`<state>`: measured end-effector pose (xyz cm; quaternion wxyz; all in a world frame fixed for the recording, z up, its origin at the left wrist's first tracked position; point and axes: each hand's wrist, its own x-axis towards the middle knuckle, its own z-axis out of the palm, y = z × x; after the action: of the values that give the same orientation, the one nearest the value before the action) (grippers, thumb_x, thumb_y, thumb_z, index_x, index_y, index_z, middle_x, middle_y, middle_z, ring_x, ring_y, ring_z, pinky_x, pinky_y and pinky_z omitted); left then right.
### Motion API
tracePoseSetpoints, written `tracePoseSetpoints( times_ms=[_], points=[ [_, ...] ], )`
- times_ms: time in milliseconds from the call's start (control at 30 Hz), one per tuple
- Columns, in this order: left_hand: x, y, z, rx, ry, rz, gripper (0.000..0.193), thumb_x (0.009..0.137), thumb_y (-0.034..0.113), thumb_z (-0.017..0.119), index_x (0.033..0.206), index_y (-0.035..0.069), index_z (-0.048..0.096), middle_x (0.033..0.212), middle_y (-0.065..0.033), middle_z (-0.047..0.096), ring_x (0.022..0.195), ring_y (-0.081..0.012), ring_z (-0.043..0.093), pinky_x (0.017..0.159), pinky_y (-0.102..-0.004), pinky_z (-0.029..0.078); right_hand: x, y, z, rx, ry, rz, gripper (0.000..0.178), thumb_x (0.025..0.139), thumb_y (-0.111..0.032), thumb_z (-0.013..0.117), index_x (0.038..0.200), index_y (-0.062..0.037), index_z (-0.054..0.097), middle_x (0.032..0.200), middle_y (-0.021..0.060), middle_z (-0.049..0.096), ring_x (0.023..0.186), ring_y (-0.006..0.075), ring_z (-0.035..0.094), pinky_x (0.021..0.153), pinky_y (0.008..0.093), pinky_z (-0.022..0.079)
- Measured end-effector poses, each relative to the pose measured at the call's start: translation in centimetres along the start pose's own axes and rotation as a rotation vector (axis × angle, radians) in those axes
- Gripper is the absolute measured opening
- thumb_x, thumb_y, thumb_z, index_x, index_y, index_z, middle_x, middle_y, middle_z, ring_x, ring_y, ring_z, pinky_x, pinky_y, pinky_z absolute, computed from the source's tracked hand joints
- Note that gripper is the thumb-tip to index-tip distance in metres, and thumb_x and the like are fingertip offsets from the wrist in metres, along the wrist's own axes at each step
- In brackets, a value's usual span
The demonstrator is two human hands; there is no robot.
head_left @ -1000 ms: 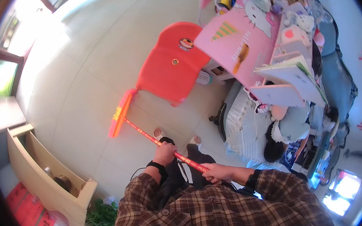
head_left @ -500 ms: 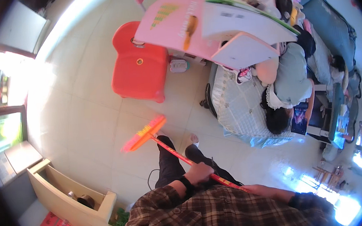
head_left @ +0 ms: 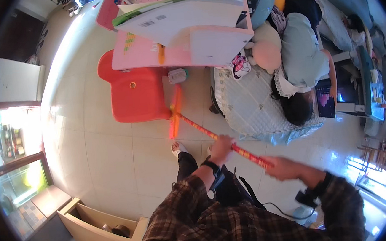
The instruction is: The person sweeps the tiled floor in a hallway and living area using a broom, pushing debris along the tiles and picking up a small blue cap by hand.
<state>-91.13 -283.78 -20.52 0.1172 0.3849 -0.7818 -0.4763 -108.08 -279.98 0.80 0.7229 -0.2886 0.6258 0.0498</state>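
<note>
My left hand point(head_left: 221, 149) is closed around the middle of a broom's red handle point(head_left: 198, 127). Nearer the handle's end, my right hand point(head_left: 282, 167) also grips it. The broom slants forward to the left, and its orange and pink head point(head_left: 176, 115), smeared by motion, is at the tiled floor just beside the front corner of a red plastic chair point(head_left: 137, 98). My feet, in light sandals, stand just behind the head. Dark bands circle both my wrists.
Beyond the chair is a pink table point(head_left: 141, 56) with a white board on it. To the right, a person point(head_left: 304, 51) lies on a quilted bed point(head_left: 242, 102) holding a tablet point(head_left: 325, 99), beside a plush toy point(head_left: 264, 45). A small plastic box point(head_left: 177, 76) lies under the table. An open wooden cabinet point(head_left: 96, 220) stands at lower left.
The broom head has swung to the right and farther away, up to the chair's corner. Both hands have moved forward with the handle, still gripping it. My view has shifted.
</note>
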Motion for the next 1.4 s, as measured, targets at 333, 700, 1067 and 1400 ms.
tracePoseSetpoints(
  times_ms=[333, 700, 1067, 1400],
  points=[
    [8.4, 0.5, -7.9, -0.304, 0.548, -0.121, 0.019, 0.062, -0.004, 0.05, 0.075, 0.004, 0.061, 0.07, -0.0145, 0.058, 0.07, -0.03, 0.056, 0.062, -0.0354, 0.043, 0.6, -13.0, -4.9, -0.092, 0.483, -0.87, 0.021, 0.076, -0.014, 0.057, 0.094, -0.0032, 0.054, 0.072, 0.0002, 0.052, 0.059, 0.0051, 0.044, 0.052, 0.0183, 0.036],
    [8.4, -5.6, -15.1, -0.57, 0.789, -0.288, 0.012, 0.07, 0.003, 0.051, 0.077, 0.004, 0.061, 0.067, -0.0157, 0.058, 0.064, -0.0278, 0.057, 0.057, -0.0335, 0.042, 9.4, -27.6, 3.1, 0.226, 0.523, -1.019, 0.025, 0.079, -0.015, 0.053, 0.059, -0.0027, 0.045, 0.051, -0.0008, 0.045, 0.049, 0.005, 0.042, 0.045, 0.0232, 0.035],
    [5.1, -8.0, -15.8, -0.797, 0.748, -0.189, 0.011, 0.07, 0.004, 0.05, 0.075, 0.003, 0.06, 0.067, -0.0155, 0.058, 0.061, -0.0278, 0.057, 0.053, -0.0332, 0.04, 8.3, -31.5, 8.8, 0.14, 0.433, -0.901, 0.025, 0.079, -0.011, 0.051, 0.056, -0.0031, 0.042, 0.053, 0.001, 0.046, 0.051, 0.0058, 0.041, 0.048, 0.0209, 0.034],
    [5.9, -8.5, -21.8, -0.362, 0.898, -0.14, 0.013, 0.064, 0.0, 0.049, 0.07, 0.007, 0.058, 0.069, -0.0105, 0.055, 0.07, -0.031, 0.049, 0.063, -0.0386, 0.038, 11.9, -31.0, 7.9, 0.328, 0.45, -1.242, 0.017, 0.078, -0.004, 0.046, 0.061, -0.0015, 0.044, 0.055, 0.003, 0.045, 0.051, 0.0078, 0.041, 0.053, 0.0229, 0.037]
  ],
)
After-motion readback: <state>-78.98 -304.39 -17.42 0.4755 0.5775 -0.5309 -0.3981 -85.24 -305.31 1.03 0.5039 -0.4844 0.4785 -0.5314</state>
